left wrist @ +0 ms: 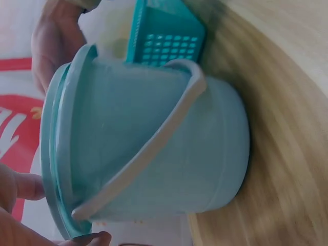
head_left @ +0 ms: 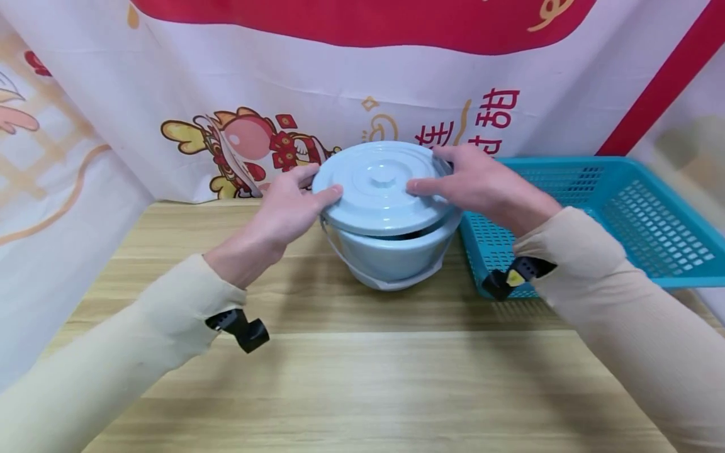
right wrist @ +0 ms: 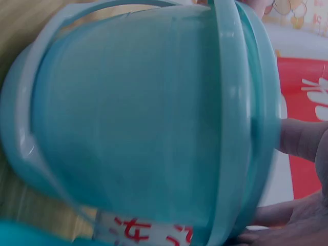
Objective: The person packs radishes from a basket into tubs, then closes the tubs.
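Observation:
A pale blue round lid (head_left: 368, 204) with a small central knob lies slightly askew over a matching bucket (head_left: 391, 258). A dark gap shows between lid and rim at the front right. My left hand (head_left: 283, 211) grips the lid's left edge, thumb on top and fingers at the rim. On the opposite side my right hand (head_left: 487, 182) holds the lid's edge, with the thumb across its top near the knob. The bucket's pale handle (left wrist: 148, 148) hangs down against its front. Part of my right fingers is hidden behind the lid.
To the right of the bucket stands a teal perforated basket (head_left: 651, 226), partly behind my right forearm. A printed white and red cloth (head_left: 328, 75) hangs along the back. Everything stands on a wood-grain table (head_left: 362, 377).

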Demonstrator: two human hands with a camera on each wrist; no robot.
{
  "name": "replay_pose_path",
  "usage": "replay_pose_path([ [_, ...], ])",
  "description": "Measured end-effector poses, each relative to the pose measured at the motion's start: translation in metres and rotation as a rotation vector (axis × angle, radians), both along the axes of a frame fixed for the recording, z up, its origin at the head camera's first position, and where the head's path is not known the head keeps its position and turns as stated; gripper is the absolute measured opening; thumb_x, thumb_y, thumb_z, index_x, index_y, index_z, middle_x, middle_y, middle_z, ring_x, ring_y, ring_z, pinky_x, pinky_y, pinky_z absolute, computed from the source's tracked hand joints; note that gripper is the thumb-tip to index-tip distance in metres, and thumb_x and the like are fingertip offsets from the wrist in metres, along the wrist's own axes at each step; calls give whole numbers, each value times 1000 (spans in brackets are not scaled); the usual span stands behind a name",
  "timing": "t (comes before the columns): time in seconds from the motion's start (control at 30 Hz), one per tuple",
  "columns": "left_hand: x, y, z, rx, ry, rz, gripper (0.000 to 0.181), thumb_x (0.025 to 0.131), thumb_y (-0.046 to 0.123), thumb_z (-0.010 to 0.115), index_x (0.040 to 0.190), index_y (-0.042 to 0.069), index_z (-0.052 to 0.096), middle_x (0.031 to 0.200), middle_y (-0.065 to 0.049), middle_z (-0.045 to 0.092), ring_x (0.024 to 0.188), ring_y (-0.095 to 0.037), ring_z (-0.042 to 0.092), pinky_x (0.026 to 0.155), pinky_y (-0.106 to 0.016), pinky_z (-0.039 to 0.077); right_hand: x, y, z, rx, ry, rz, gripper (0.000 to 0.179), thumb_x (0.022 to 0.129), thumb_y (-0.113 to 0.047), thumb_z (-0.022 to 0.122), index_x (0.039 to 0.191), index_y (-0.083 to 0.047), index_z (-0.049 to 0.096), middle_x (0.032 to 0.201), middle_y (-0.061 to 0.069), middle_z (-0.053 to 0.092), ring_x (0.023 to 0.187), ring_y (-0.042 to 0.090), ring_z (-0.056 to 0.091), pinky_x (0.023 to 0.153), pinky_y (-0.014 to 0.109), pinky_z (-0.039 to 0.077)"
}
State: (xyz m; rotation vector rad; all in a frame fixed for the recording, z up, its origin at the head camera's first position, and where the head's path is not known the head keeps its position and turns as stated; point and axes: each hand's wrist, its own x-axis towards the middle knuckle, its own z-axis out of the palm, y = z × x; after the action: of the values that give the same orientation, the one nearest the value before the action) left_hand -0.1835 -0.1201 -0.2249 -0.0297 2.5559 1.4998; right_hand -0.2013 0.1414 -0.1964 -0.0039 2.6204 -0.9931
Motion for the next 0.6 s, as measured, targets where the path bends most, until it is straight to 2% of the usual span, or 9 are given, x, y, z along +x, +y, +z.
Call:
replay_pose_path([
  [0.23,2,17,-5,-42,65,-28,76,105,35,66,168,10,30,172,-7,39,158,-19,40,130,-40,37,5,18,-6,62,16,17,104,95,-52,74,173,-23,11,177,13,23,157,41,25,123,67,39],
  [0.4,5,18,-14,-87,95,-74,78,105,37,65,168,10,29,171,-8,40,159,-19,38,131,-40,34,12,22,-12,69,40,52,104,97,-50,73,173,-18,9,177,14,21,158,42,24,125,67,36],
  [0.6,7,14,-20,-200,151,-132,80,106,44,62,169,12,26,174,-6,36,162,-22,33,133,-46,31,15,24,-18,62,65,66,106,98,-51,72,172,-18,5,180,13,14,162,41,18,127,68,31],
])
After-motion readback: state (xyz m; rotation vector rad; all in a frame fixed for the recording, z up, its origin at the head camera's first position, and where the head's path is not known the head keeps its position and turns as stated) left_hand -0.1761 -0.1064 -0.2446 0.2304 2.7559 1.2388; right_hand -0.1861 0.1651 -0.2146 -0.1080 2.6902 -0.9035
